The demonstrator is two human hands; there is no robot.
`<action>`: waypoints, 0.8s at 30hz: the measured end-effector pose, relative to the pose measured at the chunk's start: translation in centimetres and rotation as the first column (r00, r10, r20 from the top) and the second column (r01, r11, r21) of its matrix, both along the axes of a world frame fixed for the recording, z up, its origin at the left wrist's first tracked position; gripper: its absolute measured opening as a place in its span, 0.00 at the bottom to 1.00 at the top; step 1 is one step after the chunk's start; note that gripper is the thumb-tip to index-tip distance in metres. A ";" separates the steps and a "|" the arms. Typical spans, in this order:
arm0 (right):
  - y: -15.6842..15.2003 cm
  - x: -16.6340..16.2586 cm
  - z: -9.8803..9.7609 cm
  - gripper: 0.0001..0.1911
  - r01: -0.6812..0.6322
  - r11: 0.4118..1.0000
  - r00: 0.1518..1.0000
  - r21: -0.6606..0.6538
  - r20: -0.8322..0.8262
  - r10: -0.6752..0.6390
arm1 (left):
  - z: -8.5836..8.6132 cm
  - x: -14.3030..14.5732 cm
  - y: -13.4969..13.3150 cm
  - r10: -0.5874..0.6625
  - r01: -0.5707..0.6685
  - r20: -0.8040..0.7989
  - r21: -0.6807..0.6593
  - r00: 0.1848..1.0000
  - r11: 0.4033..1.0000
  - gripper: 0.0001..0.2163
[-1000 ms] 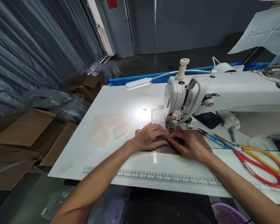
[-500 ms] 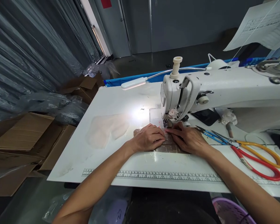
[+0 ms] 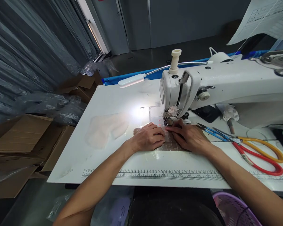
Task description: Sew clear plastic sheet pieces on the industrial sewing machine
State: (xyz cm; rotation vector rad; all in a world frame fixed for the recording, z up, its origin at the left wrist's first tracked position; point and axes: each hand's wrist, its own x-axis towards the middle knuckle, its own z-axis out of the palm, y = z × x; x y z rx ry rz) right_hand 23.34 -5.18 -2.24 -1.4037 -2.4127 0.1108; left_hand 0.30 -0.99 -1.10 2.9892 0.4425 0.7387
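Observation:
A brown, shiny piece of fabric lies on the table under the needle area of a white sewing machine. My left hand rests on its left part, fingers bent and close together, gripping it against the table. At the right of the presser foot, my right hand holds the fabric, its index finger stretched toward the foot. Both hands' fingertips nearly meet in front of the needle. What lies beneath the fingers is hidden. Scissors with red and yellow handles lie right of my right hand.
A pale, sheer fabric piece lies on the left of the table. A lamp lights the needle area. A printed ruler runs along the front edge. Cardboard boxes stand at the left; a purple basket sits below.
The camera view has shifted slightly, so the machine and scissors appear a little higher and further left. Both hands keep nearly the same place on the brown fabric.

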 end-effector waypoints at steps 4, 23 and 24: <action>0.0 0.2 0.1 0.19 -0.059 0.998 0.998 0.004 -0.030 0.059 | 0.8 -0.1 -0.2 -0.017 0.017 -0.040 -0.007 0.999 1.000 0.08; -0.1 -0.8 0.5 0.21 0.021 0.998 0.985 0.059 0.170 -0.031 | 1.7 -0.2 0.3 -0.021 0.013 -0.212 -0.041 0.977 0.999 0.13; -0.1 -0.9 0.5 0.21 0.021 0.998 0.985 0.064 0.168 -0.032 | 1.7 -0.2 0.3 -0.014 0.005 -0.211 -0.043 0.977 0.999 0.13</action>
